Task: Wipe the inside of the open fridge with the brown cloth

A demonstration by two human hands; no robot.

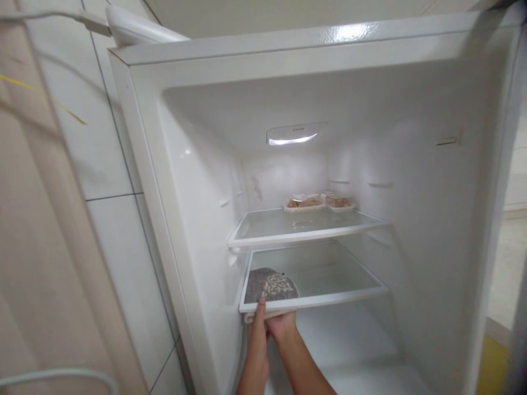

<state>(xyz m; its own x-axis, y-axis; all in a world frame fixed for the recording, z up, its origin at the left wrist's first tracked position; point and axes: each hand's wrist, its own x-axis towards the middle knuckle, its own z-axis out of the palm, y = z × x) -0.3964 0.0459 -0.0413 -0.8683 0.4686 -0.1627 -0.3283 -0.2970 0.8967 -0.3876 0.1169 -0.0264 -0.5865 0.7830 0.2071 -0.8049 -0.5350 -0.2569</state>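
Note:
A grey cloth (272, 284) with a cream pattern shows through the glass of the lower fridge shelf (321, 299), spread against its underside at the front left corner. The cloth's pale edge hangs just under the shelf's white front rim. My left hand (258, 321) grips that rim, its thumb up over the front and its other fingers out of sight below. Close beside it, my right hand (284, 323) reaches under the shelf and holds the cloth up to the glass; its fingers are mostly hidden.
Above is the upper glass shelf (304, 222), with two wrapped food trays (304, 203) at its back. A lit lamp (296, 134) sits at the top of the fridge. The fridge's side walls (193, 219) stand close on the left and farther off on the right. A curtain (53, 247) hangs at far left.

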